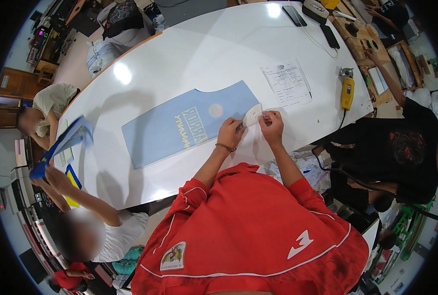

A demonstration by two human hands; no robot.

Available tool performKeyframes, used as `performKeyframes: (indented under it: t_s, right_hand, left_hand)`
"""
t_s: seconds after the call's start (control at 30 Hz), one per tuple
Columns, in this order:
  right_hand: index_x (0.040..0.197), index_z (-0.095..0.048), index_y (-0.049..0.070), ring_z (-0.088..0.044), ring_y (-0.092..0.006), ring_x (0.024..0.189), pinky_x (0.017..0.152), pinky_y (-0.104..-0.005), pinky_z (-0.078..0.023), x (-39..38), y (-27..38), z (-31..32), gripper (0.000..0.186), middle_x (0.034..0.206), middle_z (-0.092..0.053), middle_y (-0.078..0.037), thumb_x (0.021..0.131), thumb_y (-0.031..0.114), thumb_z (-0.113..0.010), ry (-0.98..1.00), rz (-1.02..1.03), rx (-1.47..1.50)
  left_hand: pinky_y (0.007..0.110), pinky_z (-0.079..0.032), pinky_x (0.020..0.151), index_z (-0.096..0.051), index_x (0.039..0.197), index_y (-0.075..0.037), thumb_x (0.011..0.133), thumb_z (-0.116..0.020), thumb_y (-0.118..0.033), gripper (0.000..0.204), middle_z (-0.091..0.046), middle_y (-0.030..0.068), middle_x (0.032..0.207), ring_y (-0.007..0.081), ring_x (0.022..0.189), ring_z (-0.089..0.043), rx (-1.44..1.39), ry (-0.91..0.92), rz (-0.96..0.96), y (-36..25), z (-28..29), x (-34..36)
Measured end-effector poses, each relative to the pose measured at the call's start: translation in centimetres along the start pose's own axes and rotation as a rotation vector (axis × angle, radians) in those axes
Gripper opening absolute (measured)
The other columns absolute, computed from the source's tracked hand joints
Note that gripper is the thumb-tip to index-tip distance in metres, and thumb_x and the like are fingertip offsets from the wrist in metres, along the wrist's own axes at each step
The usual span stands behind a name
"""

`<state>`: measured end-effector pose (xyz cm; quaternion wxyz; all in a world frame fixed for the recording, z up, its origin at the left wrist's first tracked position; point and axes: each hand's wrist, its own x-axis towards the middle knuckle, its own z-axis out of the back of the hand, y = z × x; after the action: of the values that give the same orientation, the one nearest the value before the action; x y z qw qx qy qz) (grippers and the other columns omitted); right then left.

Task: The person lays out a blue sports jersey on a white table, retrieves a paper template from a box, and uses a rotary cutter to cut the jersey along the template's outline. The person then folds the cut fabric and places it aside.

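Note:
A light blue garment panel point(165, 125) with pale printed lettering lies flat on the white table in front of me. At its right corner rests a small off-white rounded piece point(252, 116), perhaps paper or cloth. My left hand point(229, 133) is closed at the panel's lower right edge; a small dark thing shows at its fingertips, too small to name. Just to the right, my right hand point(272, 127) pinches the edge of the off-white piece between thumb and fingers. A bracelet circles my left wrist.
A printed paper sheet point(286, 83) lies beyond my right hand. Farther right is a yellow corded cutter point(347, 93). Phones point(294, 16) and a dark pouch point(315, 11) sit at the far edge. At left, a person point(81, 196) handles blue fabric; another person point(395, 147) stands at right.

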<state>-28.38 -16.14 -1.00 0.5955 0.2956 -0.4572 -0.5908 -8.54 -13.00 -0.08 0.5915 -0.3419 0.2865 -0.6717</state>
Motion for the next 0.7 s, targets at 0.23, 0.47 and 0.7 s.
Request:
performKeyframes:
  t_s: [0.23, 0.47, 0.7]
  right_hand:
    - [0.103, -0.071, -0.003, -0.064, -0.0131, 0.075, 0.068, -0.0250, -0.054, 0.0, 0.1, -0.1, 0.021, 0.103, -0.060, -0.008, 0.085, 0.008, -0.078, -0.009, 0.040, -0.021]
    - [0.103, -0.071, -0.003, -0.064, -0.0129, 0.074, 0.068, -0.0249, -0.054, 0.1, 0.1, -0.1, 0.022, 0.102, -0.060, -0.008, 0.085, 0.007, -0.078, -0.021, 0.064, -0.036]
    - [0.103, -0.071, -0.003, -0.063, -0.0135, 0.072, 0.067, -0.0250, -0.054, 0.0, 0.1, -0.1, 0.021, 0.101, -0.060, -0.008, 0.085, 0.007, -0.078, -0.025, 0.044, -0.027]
  left_hand:
    - [0.043, -0.054, 0.082, -0.072, 0.106, -0.004, 0.079, -0.078, -0.016, 0.030, -0.067, 0.0145, 0.096, 0.0350, 0.092, -0.065, 0.025, -0.001, 0.004, -0.4, 0.3, -0.2]
    - [0.044, -0.053, 0.084, -0.070, 0.109, -0.003, 0.078, -0.078, -0.015, 0.034, -0.065, 0.0155, 0.101, 0.0358, 0.096, -0.063, -0.008, -0.022, -0.062, -0.1, 0.5, -0.8]
    - [0.044, -0.051, 0.086, -0.070, 0.107, -0.003, 0.079, -0.079, -0.015, 0.032, -0.062, 0.0159, 0.101, 0.0364, 0.098, -0.060, 0.048, -0.103, -0.115, -0.1, 0.2, -1.8]
